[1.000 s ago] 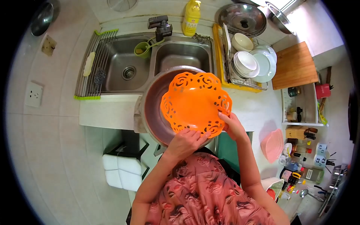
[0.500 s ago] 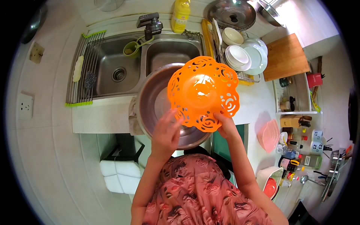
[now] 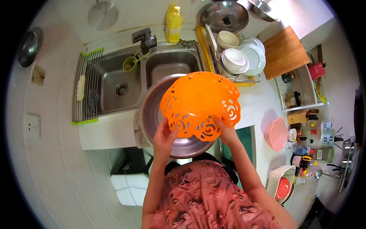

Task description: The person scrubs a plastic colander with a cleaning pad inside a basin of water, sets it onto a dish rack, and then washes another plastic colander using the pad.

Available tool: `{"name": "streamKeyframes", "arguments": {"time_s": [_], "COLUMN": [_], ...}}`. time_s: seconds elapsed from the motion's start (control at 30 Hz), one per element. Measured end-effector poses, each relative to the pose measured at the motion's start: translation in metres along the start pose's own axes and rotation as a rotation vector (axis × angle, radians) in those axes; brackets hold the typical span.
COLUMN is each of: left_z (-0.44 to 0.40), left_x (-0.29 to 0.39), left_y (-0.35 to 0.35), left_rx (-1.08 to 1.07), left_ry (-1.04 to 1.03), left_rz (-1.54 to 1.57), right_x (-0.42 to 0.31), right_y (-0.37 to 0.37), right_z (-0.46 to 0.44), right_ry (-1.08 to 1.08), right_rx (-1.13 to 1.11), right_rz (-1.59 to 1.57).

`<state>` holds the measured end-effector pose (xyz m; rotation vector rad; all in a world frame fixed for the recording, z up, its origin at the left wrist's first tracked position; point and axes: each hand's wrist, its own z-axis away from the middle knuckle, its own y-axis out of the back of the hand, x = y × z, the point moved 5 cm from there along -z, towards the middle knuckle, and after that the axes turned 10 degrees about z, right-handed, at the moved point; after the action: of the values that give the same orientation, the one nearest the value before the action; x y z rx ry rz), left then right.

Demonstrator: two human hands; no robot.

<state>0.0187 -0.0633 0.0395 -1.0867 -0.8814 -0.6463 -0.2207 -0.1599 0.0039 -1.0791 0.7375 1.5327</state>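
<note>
An orange plastic dish (image 3: pixel 200 95) with a cut-out flower rim is held over a large metal basin (image 3: pixel 150 114). The dish is tilted, and its near rim hides part of the basin. My left hand (image 3: pixel 166 138) grips the rim at the lower left, fingers bent against it. At the lower right my right hand (image 3: pixel 227 133) pinches the rim, with the thumb on top and the other fingers hidden beneath. Water or light glints on the basin's floor below the dish.
Behind the basin is a double sink (image 3: pixel 126 82) with a faucet (image 3: pixel 145 40) and a yellow bottle (image 3: pixel 174 26). A dish rack (image 3: pixel 244 79) with bowls and plates stands at the back right, beside a cutting board (image 3: pixel 286 52). Farther right lies a pink basket (image 3: pixel 276 134).
My left hand, lifted off the rim half a second ago, has closed on it again. The orange dish has tipped and come down slightly. The camera view has shifted.
</note>
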Motion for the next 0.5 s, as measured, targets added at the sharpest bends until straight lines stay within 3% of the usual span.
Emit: {"name": "streamKeyframes", "arguments": {"time_s": [0.07, 0.17, 0.27, 0.4, 0.5], "left_z": [-0.004, -0.008, -0.01, -0.011, -0.014], "left_x": [0.003, 0.006, 0.013, 0.016, 0.018], "left_y": [0.005, 0.02, 0.026, 0.039, 0.044], "left_rx": [0.019, 0.146, 0.143, 0.033, 0.087], "left_ry": [0.031, -0.038, -0.095, -0.175, -0.15], "left_rz": [-0.005, 0.049, -0.026, -0.145, -0.229], "right_x": [-0.011, -0.042, -0.07, -0.086, -0.093], "right_y": [0.004, -0.007, -0.019, -0.036, -0.042], "right_z": [0.001, 0.013, 0.025, 0.034, 0.031], "right_ry": [0.129, 0.292, 0.555, 0.55, 0.578], "right_rx": [0.037, 0.067, 0.062, 0.012, -0.081], "right_rz": [0.279, 0.461, 0.715, 0.64, 0.561]}}
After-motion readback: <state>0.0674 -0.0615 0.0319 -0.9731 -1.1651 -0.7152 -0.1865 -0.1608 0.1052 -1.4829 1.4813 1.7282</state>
